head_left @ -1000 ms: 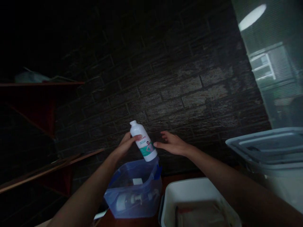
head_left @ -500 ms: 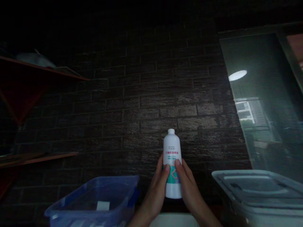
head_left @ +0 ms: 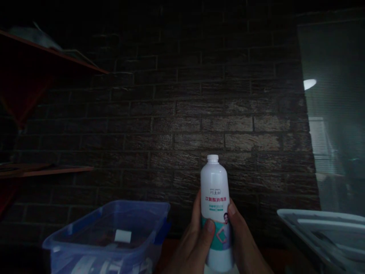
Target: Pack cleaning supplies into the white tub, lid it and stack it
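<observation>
Squarely, bottle (head_left: 216,182) between left grip (head_left: 197,243) and right grip (head_left: 241,236), base (head_left: 219,262) apparently below.

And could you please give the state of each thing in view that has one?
Green-banded white plastic bottle: roughly upright, capped, held.
Left hand: closed on the bottle.
Right hand: closed on the bottle.
Translucent blue plastic bin: open on top.
Pale grey plastic lid: lying flat, partly out of frame.
</observation>
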Tool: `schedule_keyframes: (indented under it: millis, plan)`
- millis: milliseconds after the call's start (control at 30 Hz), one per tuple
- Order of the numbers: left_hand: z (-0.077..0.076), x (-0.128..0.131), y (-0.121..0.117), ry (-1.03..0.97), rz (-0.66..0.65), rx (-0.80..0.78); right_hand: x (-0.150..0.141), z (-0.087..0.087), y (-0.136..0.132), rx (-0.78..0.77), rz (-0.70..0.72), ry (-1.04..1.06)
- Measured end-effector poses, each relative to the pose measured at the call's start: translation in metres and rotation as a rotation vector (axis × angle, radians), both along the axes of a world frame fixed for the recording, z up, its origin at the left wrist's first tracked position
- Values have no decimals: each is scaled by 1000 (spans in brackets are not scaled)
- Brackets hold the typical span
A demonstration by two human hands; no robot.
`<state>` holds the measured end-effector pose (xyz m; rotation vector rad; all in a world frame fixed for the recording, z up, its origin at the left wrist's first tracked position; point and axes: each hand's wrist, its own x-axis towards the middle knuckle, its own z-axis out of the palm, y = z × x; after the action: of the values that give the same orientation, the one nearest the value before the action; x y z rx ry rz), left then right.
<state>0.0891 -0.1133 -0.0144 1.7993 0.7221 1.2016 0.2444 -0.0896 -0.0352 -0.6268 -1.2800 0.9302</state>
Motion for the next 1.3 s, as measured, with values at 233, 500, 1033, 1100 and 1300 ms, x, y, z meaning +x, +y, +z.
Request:
schedule_keyframes:
  millis: [233, 500, 1033, 1100, 1300]
  plan:
    - [-13, 0, 8, -224, -209, -140, -4, -12, -13, -91, -22, 55]
    - [-29, 5, 2, -205, 20, -165, -10, -21, -8, -93, 107, 171]
    - [-21, 1, -14, 14, 269, -72, -12, -24, -10, -59, 240, 307]
    - [-22, -3, -14, 16, 266, -68, -12, -22, -13, -85, 179, 258]
    - [-33, -8, -5, -34, 297, 15, -10, -20, -16, -70, 65, 167]
